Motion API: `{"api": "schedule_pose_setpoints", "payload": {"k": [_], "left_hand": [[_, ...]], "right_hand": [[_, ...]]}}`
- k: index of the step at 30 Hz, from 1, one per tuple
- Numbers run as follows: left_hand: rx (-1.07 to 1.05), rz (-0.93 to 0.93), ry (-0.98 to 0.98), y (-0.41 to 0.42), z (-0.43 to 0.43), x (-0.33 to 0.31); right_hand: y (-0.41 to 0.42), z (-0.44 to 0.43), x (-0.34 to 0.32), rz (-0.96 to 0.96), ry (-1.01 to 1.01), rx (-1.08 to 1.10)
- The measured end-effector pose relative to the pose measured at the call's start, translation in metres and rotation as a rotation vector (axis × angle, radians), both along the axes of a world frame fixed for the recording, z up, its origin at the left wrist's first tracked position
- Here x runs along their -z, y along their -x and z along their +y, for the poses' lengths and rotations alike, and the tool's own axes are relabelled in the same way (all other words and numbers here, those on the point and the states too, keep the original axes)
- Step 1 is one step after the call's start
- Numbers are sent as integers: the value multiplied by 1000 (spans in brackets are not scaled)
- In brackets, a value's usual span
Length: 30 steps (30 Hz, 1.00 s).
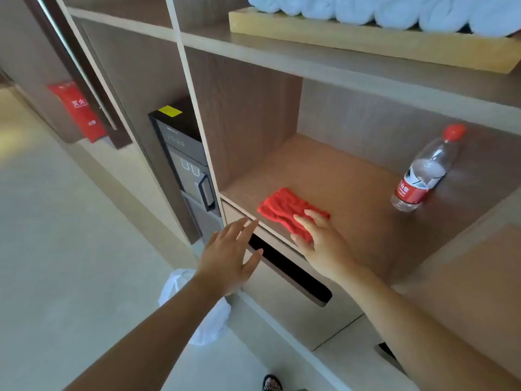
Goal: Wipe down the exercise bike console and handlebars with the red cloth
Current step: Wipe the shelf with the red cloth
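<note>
Red cloth [282, 206] is lying flat and folded near the front edge of the wooden shelf [352, 193], nowhere near a bike yet; no exercise bike in view at all, so I'd say this is just the pick-up step.

Going left to right: a red pack [79, 111] leans in the far-left cubby, then a tall black machine [183, 153] with a yellow sticker stands in the next bay, and a white plastic bag [211, 325] sits on the floor below it. The left hand [231, 255] hovers just in front of the shelf edge, fingers spread, holding nothing. The right hand [321, 241] is on the near end of the cloth, fingers laid on top with the thumb at its edge, so it looks like a pinch on that end. Further right a water bottle [423, 173] stands well apart from the cloth, and rolled white towels [366, 9] sit on the shelf above.

My guess on handling: it's soft, light and floppy, so it'll unfold and dangle if lifted by one corner. Better to bunch the whole near end in the palm.
</note>
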State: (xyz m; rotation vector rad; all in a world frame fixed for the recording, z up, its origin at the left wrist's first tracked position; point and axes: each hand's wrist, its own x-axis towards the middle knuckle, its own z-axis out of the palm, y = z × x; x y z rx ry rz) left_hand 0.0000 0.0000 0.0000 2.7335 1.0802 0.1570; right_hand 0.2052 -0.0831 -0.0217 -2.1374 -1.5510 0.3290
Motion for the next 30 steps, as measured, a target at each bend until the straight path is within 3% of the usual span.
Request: {"api": "schedule_pose_setpoints", "payload": {"k": [11, 18, 24, 30], "left_hand": [[67, 43, 93, -38, 38, 33], [34, 82, 204, -36, 43, 49], [-101, 65, 283, -5, 33, 68], [-122, -9, 263, -16, 40, 57]], "right_hand": [[-32, 57, 34, -55, 125, 24], [-25, 61, 43, -177, 362, -8], [-15, 47, 34, -126, 314, 11], [-42, 60, 32, -112, 352, -203]]}}
